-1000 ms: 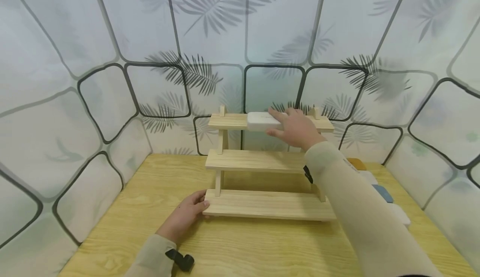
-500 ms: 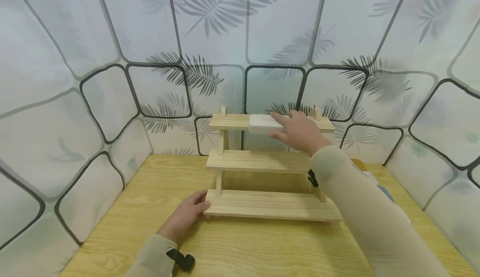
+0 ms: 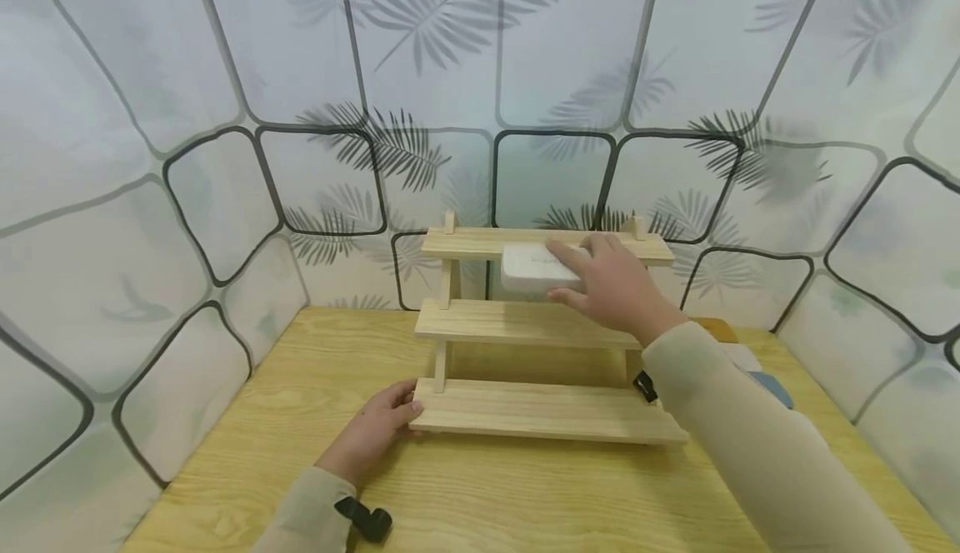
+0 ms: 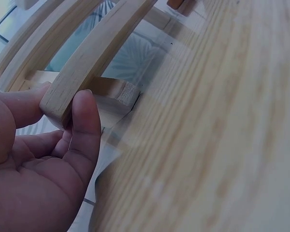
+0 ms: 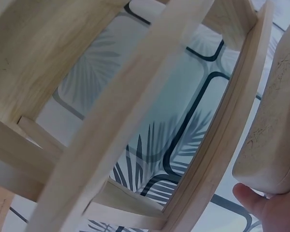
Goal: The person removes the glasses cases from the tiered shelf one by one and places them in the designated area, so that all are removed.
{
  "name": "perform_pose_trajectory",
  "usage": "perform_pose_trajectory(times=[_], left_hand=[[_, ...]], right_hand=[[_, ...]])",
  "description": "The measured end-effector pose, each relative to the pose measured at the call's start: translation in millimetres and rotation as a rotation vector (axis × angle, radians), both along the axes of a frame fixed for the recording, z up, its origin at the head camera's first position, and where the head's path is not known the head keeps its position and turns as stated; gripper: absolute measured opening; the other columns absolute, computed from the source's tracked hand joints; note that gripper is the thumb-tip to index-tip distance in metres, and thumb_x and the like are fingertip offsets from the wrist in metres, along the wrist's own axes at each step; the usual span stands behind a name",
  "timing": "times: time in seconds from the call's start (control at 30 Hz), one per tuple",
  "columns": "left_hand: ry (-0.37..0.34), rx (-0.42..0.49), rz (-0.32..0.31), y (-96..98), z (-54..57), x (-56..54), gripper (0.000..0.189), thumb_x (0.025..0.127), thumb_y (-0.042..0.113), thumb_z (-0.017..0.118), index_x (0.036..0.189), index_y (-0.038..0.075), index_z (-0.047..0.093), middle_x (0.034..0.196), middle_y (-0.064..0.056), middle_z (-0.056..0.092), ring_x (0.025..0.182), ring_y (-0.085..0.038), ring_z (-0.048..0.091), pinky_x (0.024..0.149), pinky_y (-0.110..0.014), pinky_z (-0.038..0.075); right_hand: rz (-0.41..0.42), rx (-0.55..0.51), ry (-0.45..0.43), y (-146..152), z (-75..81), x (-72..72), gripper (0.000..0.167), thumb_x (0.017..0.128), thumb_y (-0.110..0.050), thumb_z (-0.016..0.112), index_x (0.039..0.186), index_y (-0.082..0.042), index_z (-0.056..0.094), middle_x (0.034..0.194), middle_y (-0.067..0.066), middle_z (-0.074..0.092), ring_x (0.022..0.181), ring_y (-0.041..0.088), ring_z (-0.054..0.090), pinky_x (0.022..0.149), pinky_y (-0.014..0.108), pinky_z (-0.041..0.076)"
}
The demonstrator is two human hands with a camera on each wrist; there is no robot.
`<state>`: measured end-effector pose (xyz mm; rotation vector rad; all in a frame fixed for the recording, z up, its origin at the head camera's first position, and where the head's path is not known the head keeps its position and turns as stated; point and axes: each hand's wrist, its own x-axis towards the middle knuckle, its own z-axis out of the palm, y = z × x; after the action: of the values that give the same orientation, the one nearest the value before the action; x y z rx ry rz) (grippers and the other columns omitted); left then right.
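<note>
A three-tier wooden display stand (image 3: pixel 540 407) stands on the wood-grain table. My left hand (image 3: pixel 375 426) pinches the left end of its bottom board; in the left wrist view the thumb is below the board (image 4: pixel 79 72) and a finger rests on its upper side. My right hand (image 3: pixel 618 291) grips a white, rounded oblong case (image 3: pixel 521 270) with faint lettering on its lid. The case overlaps the front edge of the top board (image 3: pixel 468 241) in the head view. From the right wrist the case (image 5: pixel 268 121) appears apart from the stand, with fingers at its far side.
Beyond my right forearm lie several rounded flat-topped items, among them an orange one (image 3: pixel 716 330), a white one (image 3: pixel 741 357) and a blue one (image 3: pixel 772 388). Patterned fabric (image 3: pixel 555 53) encloses the table (image 3: pixel 480 495) at the back and both sides.
My right hand has drawn the white case forward and down from over the top board, shifting slightly right. My left hand keeps its hold on the bottom board.
</note>
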<state>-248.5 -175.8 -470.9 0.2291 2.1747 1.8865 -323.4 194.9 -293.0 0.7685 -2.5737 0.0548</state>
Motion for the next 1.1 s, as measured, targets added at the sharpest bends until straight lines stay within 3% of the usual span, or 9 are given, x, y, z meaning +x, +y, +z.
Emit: perform_pose_trajectory(times=[0.37, 0.57, 0.93, 1.1], left_hand=[[-0.011, 0.015, -0.032, -1.4, -1.1, -3.0, 0.062, 0.107, 0.026, 0.053, 0.155, -0.005, 0.029, 0.137, -0.021, 0.052, 0.114, -0.027, 0.059, 0.089, -0.037, 0.055], [-0.012, 0.010, -0.042, -2.2, -1.1, -2.4, 0.062, 0.107, 0.025, 0.053, 0.155, -0.005, 0.029, 0.136, -0.021, 0.053, 0.114, -0.027, 0.059, 0.088, -0.036, 0.055], [-0.004, 0.034, -0.027, -0.7, -0.6, -2.4, 0.058, 0.107, 0.022, 0.053, 0.154, -0.005, 0.031, 0.135, -0.020, 0.053, 0.111, -0.026, 0.060, 0.088, -0.038, 0.054], [0.008, 0.032, -0.031, -1.3, -2.6, -3.1, 0.057, 0.107, 0.020, 0.052, 0.154, -0.006, 0.031, 0.134, -0.021, 0.052, 0.110, -0.026, 0.059, 0.088, -0.037, 0.054]], right_hand=[[0.032, -0.013, 0.043, 16, -14.0, 25.6, 0.077, 0.090, -0.057, 0.070, 0.155, -0.023, 0.045, 0.115, 0.022, 0.056, 0.099, 0.034, 0.052, 0.084, 0.052, 0.045], [0.066, -0.033, 0.092, 27, -20.9, 38.2, 0.080, 0.087, -0.054, 0.075, 0.155, -0.023, 0.045, 0.123, 0.023, 0.056, 0.107, 0.040, 0.054, 0.090, 0.058, 0.045], [0.090, -0.058, 0.142, 45, -33.9, 60.0, 0.085, 0.080, -0.046, 0.085, 0.152, -0.021, 0.048, 0.114, 0.021, 0.057, 0.098, 0.035, 0.054, 0.078, 0.053, 0.048], [0.078, -0.073, 0.138, 54, -43.3, 66.6, 0.085, 0.078, -0.045, 0.086, 0.151, -0.021, 0.049, 0.112, 0.019, 0.056, 0.098, 0.035, 0.053, 0.080, 0.053, 0.046]])
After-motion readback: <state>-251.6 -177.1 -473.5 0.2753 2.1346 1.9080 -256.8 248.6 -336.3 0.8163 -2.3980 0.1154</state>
